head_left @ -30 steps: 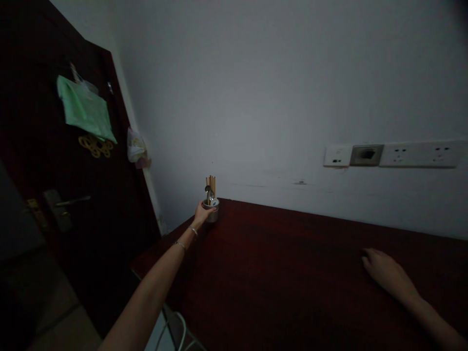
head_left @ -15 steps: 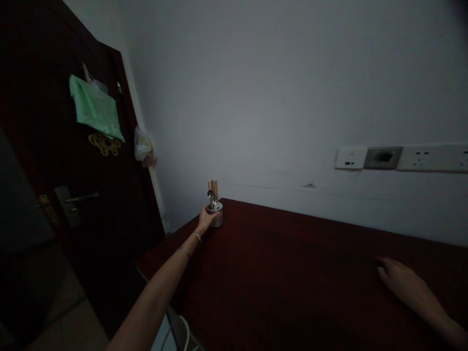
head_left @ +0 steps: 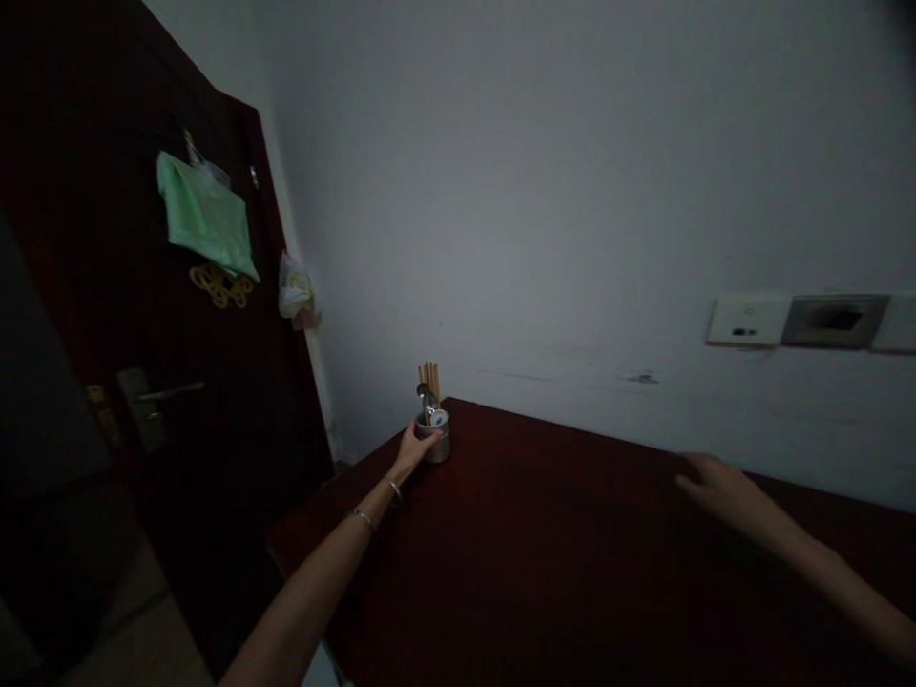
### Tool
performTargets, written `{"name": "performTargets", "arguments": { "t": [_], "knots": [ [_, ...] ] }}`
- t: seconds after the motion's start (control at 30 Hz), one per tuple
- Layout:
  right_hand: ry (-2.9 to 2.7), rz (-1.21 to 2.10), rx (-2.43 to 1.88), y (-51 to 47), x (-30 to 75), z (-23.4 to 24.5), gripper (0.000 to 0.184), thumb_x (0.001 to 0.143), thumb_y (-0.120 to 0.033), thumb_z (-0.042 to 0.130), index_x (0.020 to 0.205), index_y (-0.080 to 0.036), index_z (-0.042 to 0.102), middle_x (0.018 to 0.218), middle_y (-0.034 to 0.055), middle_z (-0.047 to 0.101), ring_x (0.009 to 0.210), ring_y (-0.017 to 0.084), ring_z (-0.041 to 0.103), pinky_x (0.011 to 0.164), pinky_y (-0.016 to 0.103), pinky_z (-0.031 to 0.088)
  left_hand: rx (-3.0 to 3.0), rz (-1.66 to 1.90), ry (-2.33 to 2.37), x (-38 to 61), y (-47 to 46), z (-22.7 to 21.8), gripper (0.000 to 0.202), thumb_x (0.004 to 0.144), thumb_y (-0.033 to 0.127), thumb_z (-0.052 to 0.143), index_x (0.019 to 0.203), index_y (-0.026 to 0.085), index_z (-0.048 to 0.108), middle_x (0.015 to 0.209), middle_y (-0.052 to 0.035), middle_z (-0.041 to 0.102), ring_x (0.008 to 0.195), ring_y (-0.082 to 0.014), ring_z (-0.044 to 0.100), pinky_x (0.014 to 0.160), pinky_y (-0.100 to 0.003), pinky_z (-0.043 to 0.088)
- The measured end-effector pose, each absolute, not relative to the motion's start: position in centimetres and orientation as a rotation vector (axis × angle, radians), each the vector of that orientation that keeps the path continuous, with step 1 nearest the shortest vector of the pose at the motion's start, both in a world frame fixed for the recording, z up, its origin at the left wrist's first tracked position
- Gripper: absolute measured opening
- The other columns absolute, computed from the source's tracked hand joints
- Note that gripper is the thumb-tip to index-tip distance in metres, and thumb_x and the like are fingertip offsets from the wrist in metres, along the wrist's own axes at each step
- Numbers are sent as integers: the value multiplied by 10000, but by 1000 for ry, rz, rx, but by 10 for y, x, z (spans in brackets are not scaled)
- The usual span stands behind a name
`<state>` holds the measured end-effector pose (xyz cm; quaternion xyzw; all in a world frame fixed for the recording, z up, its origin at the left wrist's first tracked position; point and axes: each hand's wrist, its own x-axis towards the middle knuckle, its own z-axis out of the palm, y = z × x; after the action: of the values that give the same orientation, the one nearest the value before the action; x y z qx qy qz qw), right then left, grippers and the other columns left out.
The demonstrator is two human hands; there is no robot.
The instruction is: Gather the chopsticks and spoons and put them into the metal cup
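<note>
At the far corner of the dark red table (head_left: 515, 534) stands a utensil holder (head_left: 439, 448), a small grey cup. Chopsticks (head_left: 435, 379), metal spoons (head_left: 427, 399) and a white spoon with a blue mark (head_left: 439, 417) stick up from it. My left hand (head_left: 413, 447) is closed round the holder's near left side, thumb along its front and the other fingers mostly hidden behind. Well to the right, my right hand (head_left: 719, 485) hovers over the table, slightly blurred. Its thumb is apart from the fingers and nothing shows in it.
Behind the table rises a pale wall (head_left: 501, 210) with a socket panel (head_left: 748, 321) at the right. On the left is a dark door (head_left: 93, 267) with a metal handle (head_left: 170, 391) and a green cloth (head_left: 207, 215). A plastic bag (head_left: 295, 288) hangs beside its frame.
My right hand has moved left and farther toward the wall, its thumb spreading from the fingers. My left hand keeps hold of the utensil holder. The view has shifted slightly.
</note>
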<state>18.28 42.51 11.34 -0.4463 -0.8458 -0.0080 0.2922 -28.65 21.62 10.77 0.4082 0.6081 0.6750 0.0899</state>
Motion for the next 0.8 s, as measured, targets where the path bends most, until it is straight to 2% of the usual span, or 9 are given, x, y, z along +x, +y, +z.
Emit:
{"name": "performTargets", "arguments": {
  "t": [0.07,0.2,0.3,0.57,0.8],
  "knots": [
    [-2344,126,-1046,406,133,139,331,714,-236,498,1005,-121,606,1029,131,625,950,216,582,879,317,404,1202,2001,1787,-286,215,108,549,570,300,734,1060,159,530,1070,-104,588,964,-206,559,892,-355,392],
    [-2391,393,-772,372,40,174,307,754,-225,481,1004,-108,616,1026,112,634,953,199,580,870,293,412,1235,1956,1794,-284,213,110,535,596,317,715,1069,155,526,1084,-109,586,967,-208,560,880,-344,400],
    [-2440,541,-552,355,-19,191,293,786,-243,465,1012,-143,624,1003,77,653,916,182,597,834,279,431,1281,1931,1856,-284,211,111,521,603,325,707,1069,167,533,1081,-94,591,978,-211,554,885,-341,395],
    [-2565,384,-317,335,-135,202,276,820,-287,448,1015,-200,624,1025,48,645,953,174,576,811,255,409,1365,1874,1853,-287,208,108,538,629,343,688,1107,173,510,1108,-96,580,1008,-206,540,903,-343,381],
    [-2678,234,-331,331,-174,195,261,803,-354,484,938,-206,653,980,57,647,924,180,576,741,229,405,1416,1854,1851,-289,207,104,570,642,353,681,1147,171,490,1108,-95,580,1021,-215,530,910,-356,378]
  ]
}}
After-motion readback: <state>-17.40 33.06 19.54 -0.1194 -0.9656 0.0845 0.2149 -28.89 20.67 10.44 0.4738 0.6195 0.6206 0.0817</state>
